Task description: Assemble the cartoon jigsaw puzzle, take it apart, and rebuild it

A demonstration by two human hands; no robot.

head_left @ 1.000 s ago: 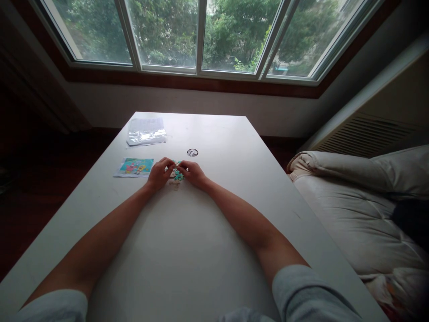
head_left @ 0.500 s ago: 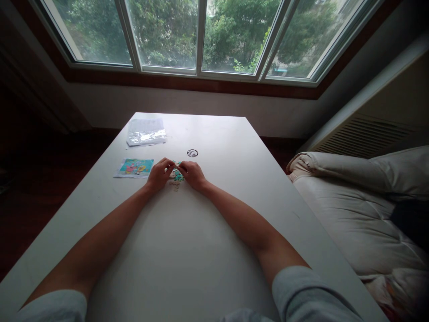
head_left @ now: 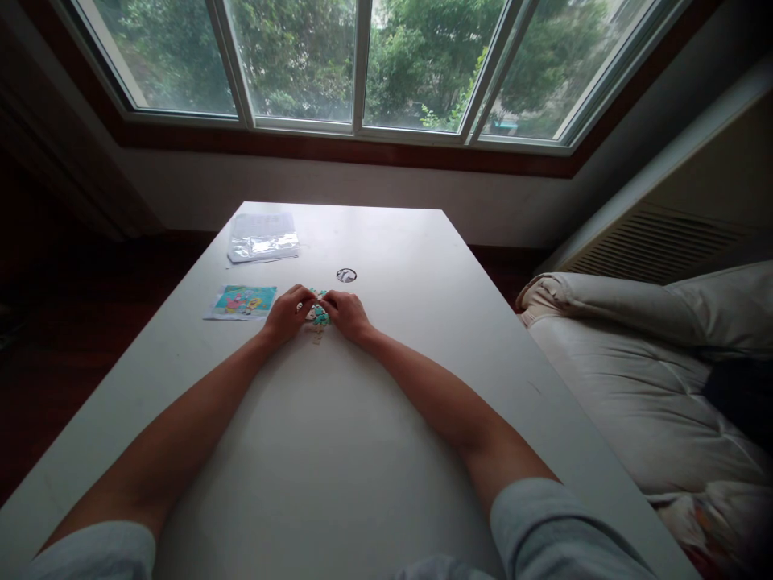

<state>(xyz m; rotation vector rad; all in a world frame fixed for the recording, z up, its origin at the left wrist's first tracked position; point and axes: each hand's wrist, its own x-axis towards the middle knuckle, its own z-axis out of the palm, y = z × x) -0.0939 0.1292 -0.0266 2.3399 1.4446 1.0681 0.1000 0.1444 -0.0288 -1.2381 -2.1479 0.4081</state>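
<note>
While your left hand (head_left: 288, 312) and right hand (head_left: 346, 312) face each other just left of the frame's centre, bent inward, I cannot tell whether either pinches anything. The small teal and beige pieces (head_left: 320, 317) lie between and just below them on the white table (head_left: 362, 443). Beside your left hand, at centre-left, lies a colourful picture sheet (head_left: 246, 300); higher up is a shiny packet (head_left: 264, 238), and near the frame's middle a round mark (head_left: 346, 275).
</note>
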